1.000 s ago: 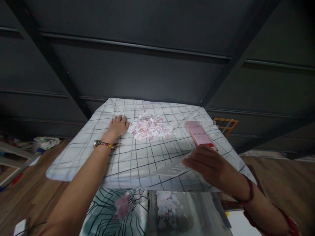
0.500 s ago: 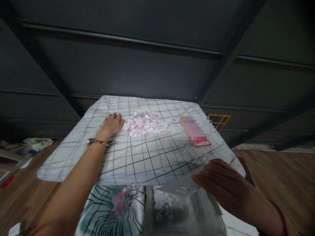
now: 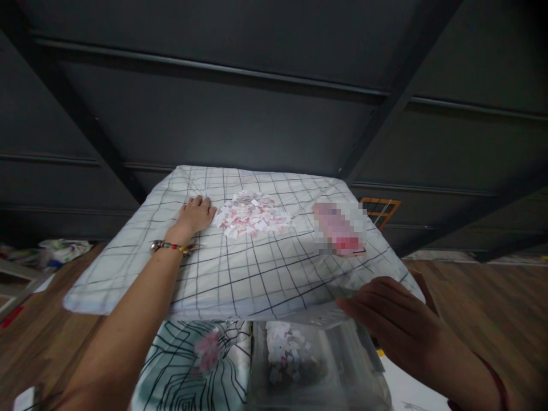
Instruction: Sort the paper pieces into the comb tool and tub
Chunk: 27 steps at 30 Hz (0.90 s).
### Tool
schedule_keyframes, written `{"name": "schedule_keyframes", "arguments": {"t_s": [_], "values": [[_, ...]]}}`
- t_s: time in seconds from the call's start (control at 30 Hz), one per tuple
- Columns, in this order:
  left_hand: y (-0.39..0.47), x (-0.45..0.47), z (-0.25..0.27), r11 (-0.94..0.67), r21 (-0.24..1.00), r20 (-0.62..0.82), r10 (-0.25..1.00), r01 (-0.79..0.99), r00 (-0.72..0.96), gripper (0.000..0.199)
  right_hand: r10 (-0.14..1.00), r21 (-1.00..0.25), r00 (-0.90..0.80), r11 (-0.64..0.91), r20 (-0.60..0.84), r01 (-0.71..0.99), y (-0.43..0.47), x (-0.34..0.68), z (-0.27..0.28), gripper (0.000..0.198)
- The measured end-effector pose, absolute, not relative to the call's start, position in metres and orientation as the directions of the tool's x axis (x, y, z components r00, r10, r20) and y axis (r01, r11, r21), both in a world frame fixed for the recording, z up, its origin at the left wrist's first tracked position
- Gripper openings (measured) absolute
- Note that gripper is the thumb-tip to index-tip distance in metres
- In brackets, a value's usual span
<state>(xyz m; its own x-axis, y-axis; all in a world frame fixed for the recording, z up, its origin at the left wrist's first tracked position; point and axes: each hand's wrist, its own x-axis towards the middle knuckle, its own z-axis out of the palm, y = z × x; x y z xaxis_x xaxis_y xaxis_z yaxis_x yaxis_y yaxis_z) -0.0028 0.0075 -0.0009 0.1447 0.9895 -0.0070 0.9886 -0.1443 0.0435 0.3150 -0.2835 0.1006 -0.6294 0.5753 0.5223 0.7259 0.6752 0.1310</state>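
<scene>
My left hand (image 3: 197, 216) lies flat on the white checked cloth (image 3: 257, 274), fingers stretched out. Its fingertips rest beside the left edge of a pile of small white and pink paper pieces (image 3: 252, 214). Lower right, my right hand (image 3: 391, 314) has its fingers closed on the edge of a translucent plastic lid (image 3: 321, 315) with slots in it. The lid is tilted up over a clear plastic box (image 3: 351, 365) just below the table's near edge. More white paper pieces (image 3: 285, 348) lie inside the box, on its left side.
A pink, partly blurred-out flat item (image 3: 338, 228) lies on the cloth at right. Left of the box is a teal patterned fabric (image 3: 180, 371) with a pink bundle (image 3: 208, 349) on it. Dark panels (image 3: 240, 114) stand behind the table. Wooden floor (image 3: 471, 302) shows at both sides.
The lid in my right hand has swung up and away, and more of the box's inside and paper pieces shows. My left hand has stayed in place.
</scene>
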Motion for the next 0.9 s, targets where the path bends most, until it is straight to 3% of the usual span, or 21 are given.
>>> {"name": "schedule_keyframes", "arguments": {"t_s": [0.4, 0.53, 0.67, 0.9], "values": [[0.007, -0.001, 0.0, -0.135, 0.075, -0.016, 0.99, 0.988, 0.137, 0.059, 0.526, 0.155, -0.65, 0.7, 0.549, 0.697, -0.257, 0.311, 0.102, 0.028], [0.006, -0.002, -0.001, -0.153, 0.064, 0.009, 0.988, 0.986, 0.153, 0.058, 0.524, 0.184, -0.62, 0.659, 0.583, 0.73, -0.213, 0.31, 0.101, 0.026], [0.005, -0.004, -0.002, -0.155, 0.051, -0.001, 0.988, 0.987, 0.155, 0.058, 0.613, 0.178, -0.552, 0.563, 0.565, 0.807, -0.155, 0.309, 0.1, 0.026], [0.005, -0.004, -0.003, -0.135, 0.017, 0.024, 0.991, 0.991, 0.135, 0.056, 0.551, 0.255, -0.607, 0.584, 0.572, 0.771, -0.083, 0.314, 0.1, 0.037]]}}
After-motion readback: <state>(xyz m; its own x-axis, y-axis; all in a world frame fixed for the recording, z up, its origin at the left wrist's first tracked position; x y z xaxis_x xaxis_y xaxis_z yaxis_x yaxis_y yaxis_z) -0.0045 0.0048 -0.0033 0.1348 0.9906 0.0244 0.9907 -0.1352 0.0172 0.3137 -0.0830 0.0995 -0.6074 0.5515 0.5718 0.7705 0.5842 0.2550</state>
